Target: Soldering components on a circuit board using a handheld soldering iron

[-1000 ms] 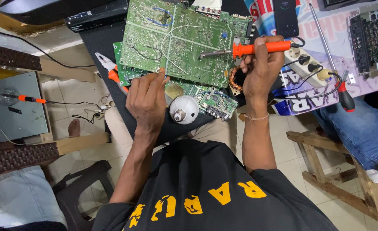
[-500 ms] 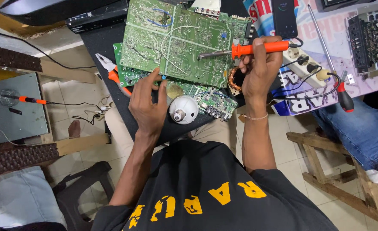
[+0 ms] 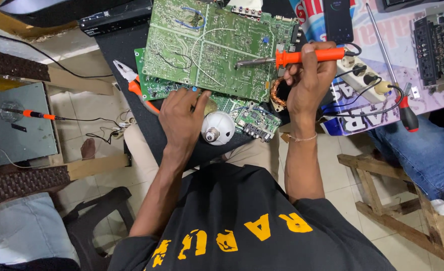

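Note:
My right hand grips an orange-handled soldering iron, its metal tip lying over a large green circuit board. At the near edge of that board my left hand rests with its fingers curled on the board's rim. A white bulb with a metal base lies just right of the left hand. Under the big board sit smaller green boards. A copper wire coil is beside my right hand.
Orange-handled pliers lie left of the boards on the black mat. A white power strip and a screwdriver lie at right. A second soldering iron rests on a grey box at left. Another person's jeans-clad leg and a wooden stool are at right.
My left hand has slid slightly up to the board's near edge. The soldering iron in my right hand has hardly shifted.

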